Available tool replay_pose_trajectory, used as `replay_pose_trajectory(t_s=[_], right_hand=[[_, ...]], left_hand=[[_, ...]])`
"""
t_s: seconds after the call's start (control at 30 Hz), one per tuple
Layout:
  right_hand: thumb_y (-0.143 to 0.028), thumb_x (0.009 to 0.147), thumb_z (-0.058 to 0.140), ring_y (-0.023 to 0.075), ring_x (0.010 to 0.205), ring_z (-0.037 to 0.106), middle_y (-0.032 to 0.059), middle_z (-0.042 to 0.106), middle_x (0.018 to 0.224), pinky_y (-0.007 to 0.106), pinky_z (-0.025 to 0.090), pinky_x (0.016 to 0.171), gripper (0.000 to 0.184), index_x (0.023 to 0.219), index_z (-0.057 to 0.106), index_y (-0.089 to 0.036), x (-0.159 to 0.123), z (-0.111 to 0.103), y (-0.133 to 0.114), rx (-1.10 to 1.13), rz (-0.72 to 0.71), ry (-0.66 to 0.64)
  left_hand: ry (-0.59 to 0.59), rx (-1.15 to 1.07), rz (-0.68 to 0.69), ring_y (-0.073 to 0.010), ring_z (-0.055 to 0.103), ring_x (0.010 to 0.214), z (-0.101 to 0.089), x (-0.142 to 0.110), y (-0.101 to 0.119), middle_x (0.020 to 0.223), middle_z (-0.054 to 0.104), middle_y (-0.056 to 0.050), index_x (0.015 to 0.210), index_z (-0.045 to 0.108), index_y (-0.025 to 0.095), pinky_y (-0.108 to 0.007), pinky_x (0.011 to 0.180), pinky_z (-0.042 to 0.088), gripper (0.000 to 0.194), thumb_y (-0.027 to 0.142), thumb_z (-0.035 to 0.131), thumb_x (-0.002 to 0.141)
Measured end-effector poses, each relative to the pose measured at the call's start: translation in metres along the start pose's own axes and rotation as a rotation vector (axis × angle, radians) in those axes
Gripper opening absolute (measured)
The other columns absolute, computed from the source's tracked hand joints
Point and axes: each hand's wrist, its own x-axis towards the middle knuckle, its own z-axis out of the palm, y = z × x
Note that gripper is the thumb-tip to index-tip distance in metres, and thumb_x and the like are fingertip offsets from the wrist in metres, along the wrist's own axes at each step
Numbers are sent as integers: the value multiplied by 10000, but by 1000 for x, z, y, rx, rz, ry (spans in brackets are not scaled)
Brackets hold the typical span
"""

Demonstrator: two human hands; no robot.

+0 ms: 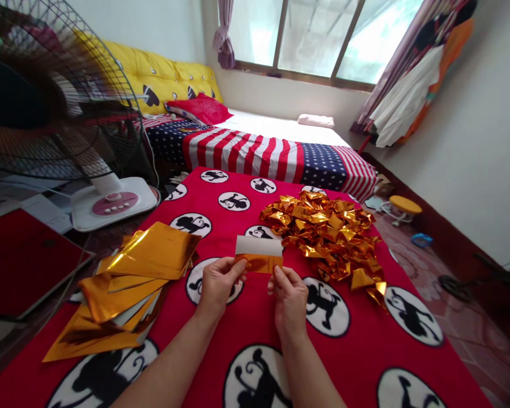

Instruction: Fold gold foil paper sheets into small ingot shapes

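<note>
My left hand (216, 283) and my right hand (289, 294) each pinch a lower corner of a small sheet of gold foil paper (259, 254). The sheet is partly folded, with its white back showing along the top and the gold face below. It is held just above a red blanket (221, 340) printed with black monkeys in white circles. A loose stack of flat gold foil sheets (123, 283) lies left of my left hand. A heap of folded gold foil pieces (327, 232) lies to the right, beyond my right hand.
A standing fan (59, 113) with a white base (113, 201) is at the left, beside a red flat board (21, 260). Behind the blanket is a bed with a flag-patterned cover (263, 153), a red pillow (202, 107) and a yellow headboard (161, 76). A tiled floor with a small yellow stool (403, 207) runs along the right.
</note>
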Motion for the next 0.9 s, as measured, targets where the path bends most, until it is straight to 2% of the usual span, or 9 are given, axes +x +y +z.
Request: replay_pose_trajectory(t_s=[0.27, 0.47, 0.73, 0.9], right_hand=[[-329, 638, 797, 105, 421, 566, 12, 649, 553, 199, 458, 401, 243, 699, 678, -126, 4, -8, -1, 3, 21, -25], [-362, 618, 803, 121, 402, 577, 7, 646, 541, 208, 468, 372, 283, 694, 665, -127, 2, -6, -2, -47, 39, -8], [-455, 657, 784, 126, 422, 589, -16, 628, 553, 198, 461, 338, 350, 727, 636, -145, 6, -7, 1, -145, 43, -10], [-537, 688, 743, 124, 423, 585, 3, 654, 602, 203, 458, 333, 416, 759, 644, -139, 5, -6, -2, -130, 37, -18]], left_hand=[[-8, -62, -88, -125, 592, 424, -3, 2, -1, 512, 647, -30, 717, 662, 110, -179, 406, 385, 358, 461, 730, 693], [-5, -118, -161, -137, 594, 405, -5, 5, -2, 510, 647, -31, 704, 613, 121, -185, 388, 379, 387, 489, 728, 675], [-38, -153, -168, -191, 676, 567, -7, 8, -3, 741, 726, -80, 962, 653, 111, -218, 405, 441, 490, 560, 625, 767], [-56, -138, -163, -187, 679, 585, -8, 8, -2, 832, 740, -87, 1048, 666, 118, -221, 412, 463, 496, 510, 669, 745]])
